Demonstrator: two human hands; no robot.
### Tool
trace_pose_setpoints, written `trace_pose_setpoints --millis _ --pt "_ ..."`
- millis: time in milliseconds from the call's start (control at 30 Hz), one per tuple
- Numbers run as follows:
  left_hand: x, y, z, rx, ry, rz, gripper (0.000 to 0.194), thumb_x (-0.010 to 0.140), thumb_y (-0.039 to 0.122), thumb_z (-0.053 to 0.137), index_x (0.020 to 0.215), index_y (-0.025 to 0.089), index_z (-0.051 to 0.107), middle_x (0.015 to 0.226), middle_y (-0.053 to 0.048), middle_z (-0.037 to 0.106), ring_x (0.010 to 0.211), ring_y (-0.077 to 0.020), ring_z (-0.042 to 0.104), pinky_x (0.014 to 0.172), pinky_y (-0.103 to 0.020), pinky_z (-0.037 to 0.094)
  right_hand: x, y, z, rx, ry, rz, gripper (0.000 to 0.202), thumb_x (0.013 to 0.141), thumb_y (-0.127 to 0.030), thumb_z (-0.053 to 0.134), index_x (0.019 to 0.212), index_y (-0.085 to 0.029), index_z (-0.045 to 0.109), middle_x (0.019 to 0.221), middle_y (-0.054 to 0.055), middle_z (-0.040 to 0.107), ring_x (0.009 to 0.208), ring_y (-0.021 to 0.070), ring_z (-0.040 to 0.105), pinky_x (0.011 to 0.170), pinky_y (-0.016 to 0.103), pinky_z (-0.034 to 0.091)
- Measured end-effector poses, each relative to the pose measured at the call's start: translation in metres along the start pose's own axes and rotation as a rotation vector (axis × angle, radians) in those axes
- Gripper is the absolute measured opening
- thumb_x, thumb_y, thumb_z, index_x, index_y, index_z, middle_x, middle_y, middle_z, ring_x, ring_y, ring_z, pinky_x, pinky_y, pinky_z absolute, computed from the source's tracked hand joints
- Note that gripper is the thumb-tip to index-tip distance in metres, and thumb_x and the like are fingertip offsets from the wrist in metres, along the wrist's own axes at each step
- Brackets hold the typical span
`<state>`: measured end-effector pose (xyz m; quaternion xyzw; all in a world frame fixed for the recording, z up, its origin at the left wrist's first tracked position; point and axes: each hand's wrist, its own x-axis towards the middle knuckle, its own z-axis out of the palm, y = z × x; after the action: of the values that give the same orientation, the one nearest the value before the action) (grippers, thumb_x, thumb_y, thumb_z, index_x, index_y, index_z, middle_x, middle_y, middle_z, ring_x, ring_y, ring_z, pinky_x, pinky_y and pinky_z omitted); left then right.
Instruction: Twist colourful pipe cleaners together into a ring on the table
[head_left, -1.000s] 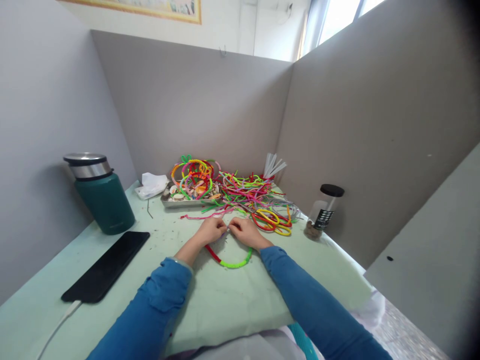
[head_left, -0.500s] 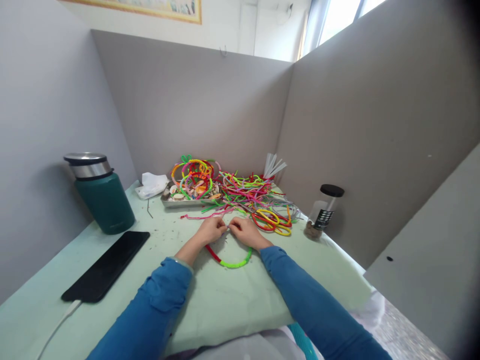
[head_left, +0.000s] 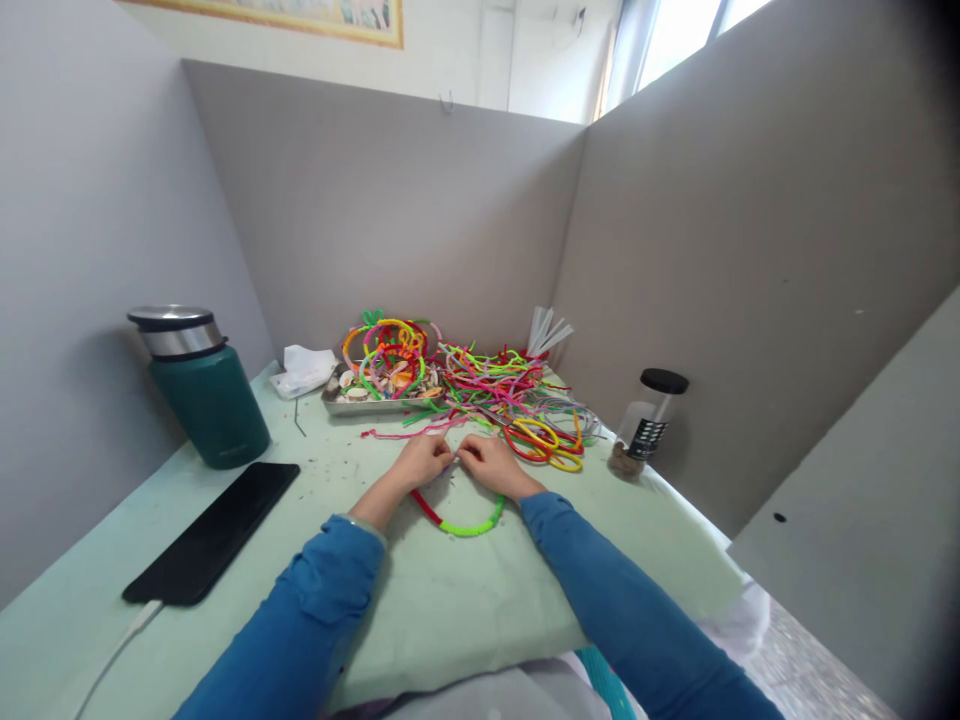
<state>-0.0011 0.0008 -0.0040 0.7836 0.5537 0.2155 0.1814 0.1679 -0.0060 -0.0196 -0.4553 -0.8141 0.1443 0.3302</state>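
Stillness marks the head-camera view, where the left hand [head_left: 424,460] and right hand [head_left: 487,463] sit almost exactly as they did a second ago, nearly tip to tip over a pale green table [head_left: 465,610]. That suggests fine fingertip work on one spot, with no visible advance in the curved band [head_left: 469,531] between the wrists. Thumb and fingers of each hand are pinched closed, apparently on the band's far ends, though the grip is too small to make out. The band lies mid-table, bowed to the near side: deep red at left, bright lime along the near bend, darker green at right, its far part hidden by the hands. On the far side, a metal tray [head_left: 382,406] bears shells [head_left: 356,393], left of a heap of coloured strands [head_left: 495,380].
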Motion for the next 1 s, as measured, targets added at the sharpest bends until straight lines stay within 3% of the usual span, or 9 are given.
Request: trace_pose_setpoints --millis 333,700,1000 --pt "-0.0013 0.0025 -0.0019 0.011 -0.037 0.004 0.02 0.078 0.024 0.049 0.07 0.014 0.065 0.063 -0.001 0.059 0.06 -0.0126 0.048 0.055 -0.024 0.03 -0.0001 0.0003 0.0002 0.006 -0.004 -0.004 0.013 0.082 -0.019 0.051 0.075 -0.016 0.062 0.066 0.0 0.061 0.06 0.0109 0.049 0.06 0.023 0.032" --pt "-0.0055 0.0076 -0.0057 -0.076 -0.077 -0.037 0.021 0.077 0.024 0.048 0.065 0.015 0.061 0.048 0.002 0.05 0.05 -0.0112 0.045 0.051 -0.022 0.03 0.0006 0.0029 0.0011 0.017 -0.004 -0.016 0.012 0.082 -0.019 0.052 0.076 -0.017 0.062 0.066 0.0 0.061 0.06 0.0107 0.049 0.059 0.022 0.032" --pt "-0.0053 0.0072 -0.0062 -0.029 -0.068 0.001 0.02 0.077 0.025 0.049 0.067 0.014 0.064 0.055 0.0 0.055 0.055 -0.0119 0.047 0.053 -0.022 0.031 -0.0002 -0.0005 -0.0011 0.01 -0.012 -0.012 0.012 0.081 -0.018 0.052 0.077 -0.016 0.063 0.067 0.0 0.061 0.061 0.0108 0.049 0.059 0.022 0.032"
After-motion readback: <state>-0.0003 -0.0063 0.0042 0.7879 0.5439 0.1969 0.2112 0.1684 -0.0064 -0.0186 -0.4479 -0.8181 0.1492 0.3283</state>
